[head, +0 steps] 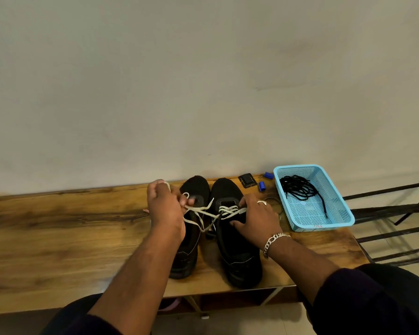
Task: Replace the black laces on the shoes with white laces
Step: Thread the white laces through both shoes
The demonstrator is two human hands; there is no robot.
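The long wooden table with the dark-streaked grain [65, 228] carries everything, its long axis running left to right across your view. Near its right end stands the pale blue perforated plastic basket [341, 213], and inside it lies the tangled bundle of black laces [298, 187], well apart from both your hands. On that evidence the removal half of the job looks finished.

The pair of black fabric shoes sits at the table's middle, side by side, toes toward the wall and heels toward you. The right-hand black shoe [237, 250] shows several white rungs across its lower eyelets. The left-hand black shoe [194, 187] is largely covered by your forearm; how far its lacing runs cannot be determined.

Your right hand [254, 221], with the silver chain bracelet at the wrist, rests on the right-hand shoe, fingers curled over its outer side, thumb on the near side and fingertips touching the laced section, steadying it.

Your left hand [165, 206] is closed around the flat white lace [201, 210], drawn out to the left and slightly away from you.

The governing relation: the free lace runs from the right-hand shoe's eyelets leftward, crossing above the left-hand shoe, to your left hand. The next open eyelet lies to the right of that hand, nearer you along the shoe's axis. The left hand holds the working end and would most likely need to return rightward.
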